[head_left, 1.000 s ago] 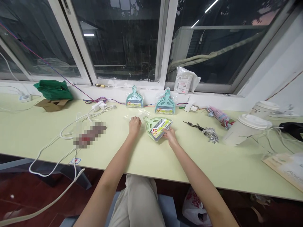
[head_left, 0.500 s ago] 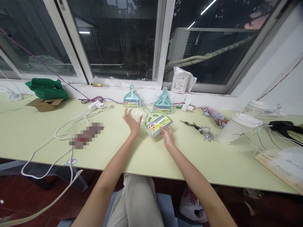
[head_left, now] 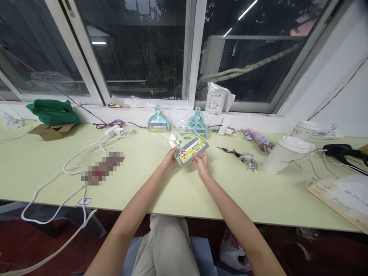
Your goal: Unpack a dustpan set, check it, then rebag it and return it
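Packaged green mini dustpan-and-brush set [head_left: 188, 147] pinched at lower edge between left hand [head_left: 170, 158] and right hand [head_left: 201, 161], handle slanting up-left toward window, both hands equally near.

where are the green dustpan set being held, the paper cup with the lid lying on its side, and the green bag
green dustpan set [head_left: 188, 147], head view, on its printed label
paper cup [head_left: 283, 154], head view, on its side wall
green bag [head_left: 53, 112], head view, on its folded middle

Both bare forearms reach forward toward 12 o'clock, converging. The left hand [head_left: 169, 158] is raised, fingers curled in a grip at 11 o'clock. The right hand [head_left: 201, 165] sits just beside it at 1 o'clock, fingertips pinching.
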Motion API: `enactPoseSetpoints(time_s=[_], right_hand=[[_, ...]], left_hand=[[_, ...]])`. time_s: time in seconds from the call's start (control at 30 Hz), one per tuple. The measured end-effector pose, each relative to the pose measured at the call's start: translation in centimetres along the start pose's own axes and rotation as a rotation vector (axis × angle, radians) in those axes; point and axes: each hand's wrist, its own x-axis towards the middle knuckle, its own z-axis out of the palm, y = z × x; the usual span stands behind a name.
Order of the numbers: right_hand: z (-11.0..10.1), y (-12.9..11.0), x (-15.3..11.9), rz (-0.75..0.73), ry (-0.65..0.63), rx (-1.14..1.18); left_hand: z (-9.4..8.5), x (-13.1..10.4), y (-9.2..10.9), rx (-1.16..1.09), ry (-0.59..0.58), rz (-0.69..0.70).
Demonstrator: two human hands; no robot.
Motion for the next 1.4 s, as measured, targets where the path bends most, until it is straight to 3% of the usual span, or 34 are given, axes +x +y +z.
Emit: enactPoseSetpoints(time_s=[0.1, 0.27, 0.47, 0.7, 0.93, 1.13, 1.33, 1.4], right_hand=[[0.2, -0.2, -0.2, 0.006, 0.055, 0.016], [0.2, -0.6, -0.1, 0.075, -0.021, 0.041], [0.4, -1.0, 0.6, 0.035, 0.133, 0.125], [0.9, -0.8, 0.4, 0.134, 0.060, 0.087], [0.2, -1.5, 1.2, 0.047, 0.132, 0.078], [0.4, -1.0, 0.9, 0.079, 0.042, 0.084], [0.6, -0.7, 0.5, 0.031, 0.058, 0.066], [0.5, -0.8, 0.7, 0.020, 0.063, 0.068]], left_hand=[[0.1, 0.0, 0.1, 0.011, -0.032, 0.031], [0.4, 0.0, -0.3, -0.012, -0.006, 0.020], [2.3, -0.5, -1.4, -0.045, -0.138, -0.076], [2.5, -0.7, -1.2, -0.097, -0.116, 0.080], [2.8, -1.4, -2.1, -0.007, -0.330, -0.141], [2.6, -1.1, -0.7, -0.087, -0.133, 0.072], [2.8, -2.1, -1.0, -0.059, -0.278, 0.001], [2.8, -1.8, -1.5, -0.055, -0.257, 0.036]])
